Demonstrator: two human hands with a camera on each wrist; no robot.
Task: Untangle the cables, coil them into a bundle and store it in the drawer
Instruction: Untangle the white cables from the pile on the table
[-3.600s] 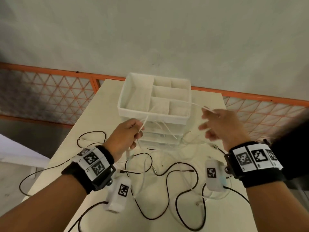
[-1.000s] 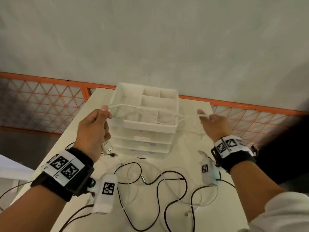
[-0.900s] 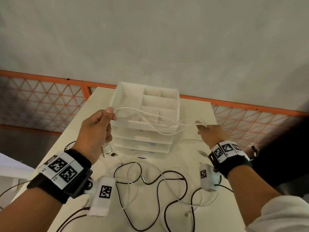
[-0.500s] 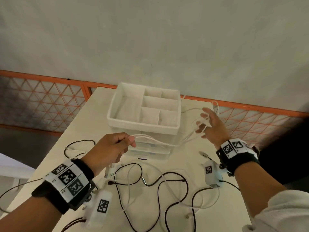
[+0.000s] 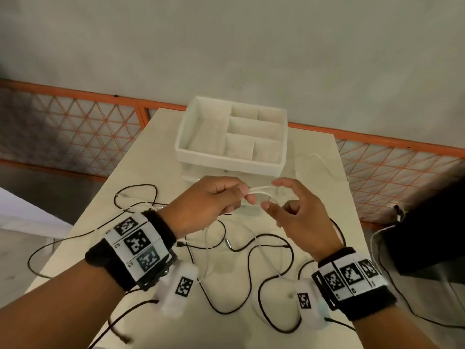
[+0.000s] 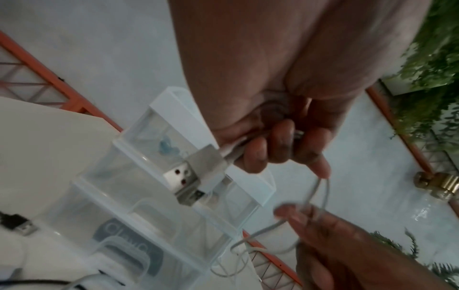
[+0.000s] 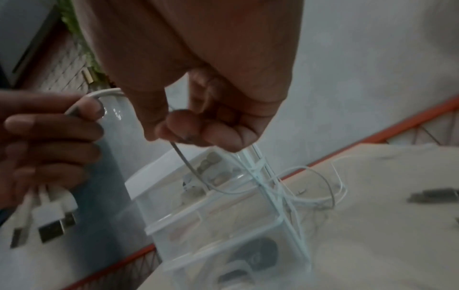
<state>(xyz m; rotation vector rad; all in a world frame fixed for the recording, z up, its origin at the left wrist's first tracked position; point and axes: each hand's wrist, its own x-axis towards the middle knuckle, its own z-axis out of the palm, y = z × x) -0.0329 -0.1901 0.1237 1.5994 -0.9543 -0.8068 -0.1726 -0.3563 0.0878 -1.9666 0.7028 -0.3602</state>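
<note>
My left hand (image 5: 214, 200) grips folded strands of a thin white cable (image 5: 261, 191) in front of the clear drawer unit (image 5: 232, 137). The cable's white USB plug (image 6: 196, 176) hangs below that fist, and a second plug (image 7: 18, 233) hangs beside it. My right hand (image 5: 292, 205) is close by, its fingers curled round the same white cable (image 7: 255, 162), whose loose loops trail onto the table (image 5: 324, 222) to the right of the drawers. A black cable (image 5: 251, 258) lies snaked on the table under both wrists.
The drawer unit carries an open white divided tray (image 5: 283, 137) on top, and its clear drawers (image 7: 223, 235) hold small items. An orange mesh railing (image 5: 75, 132) runs behind the table. A dark object (image 5: 427, 235) sits off the right edge.
Both hands have come together in front of the drawers. The white cable, earlier stretched wide between them, is now folded into short strands between the two hands.
</note>
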